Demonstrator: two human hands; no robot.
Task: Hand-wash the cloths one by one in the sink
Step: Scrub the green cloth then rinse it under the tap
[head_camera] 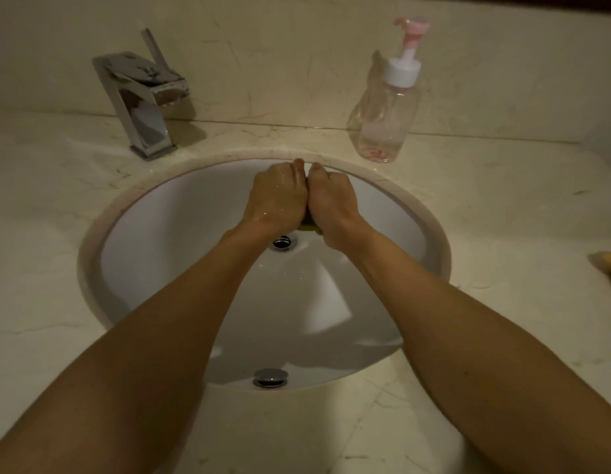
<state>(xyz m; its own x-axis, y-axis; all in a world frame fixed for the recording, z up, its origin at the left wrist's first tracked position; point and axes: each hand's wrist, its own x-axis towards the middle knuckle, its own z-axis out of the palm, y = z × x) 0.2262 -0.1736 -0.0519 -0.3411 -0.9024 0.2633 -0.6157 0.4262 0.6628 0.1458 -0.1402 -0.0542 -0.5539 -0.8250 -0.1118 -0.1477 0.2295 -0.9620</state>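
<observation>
Over the white sink (160,241), my left hand (276,200) and my right hand (333,205) are pressed together side by side, both wet, fingers curled. Between them they squeeze a small yellow-green cloth (312,228); only a sliver of it shows under the palms, just above the drain (281,241). The rest of the cloth is hidden inside the fists. At the right edge of the counter lies another yellow cloth (610,263), cut off by the frame.
A chrome faucet (143,100) stands at the back left of the marble counter (502,206), with no water running. A clear pump bottle (387,107) holding a little pink liquid stands at the back right. An overflow cap (270,377) sits on the basin's near wall.
</observation>
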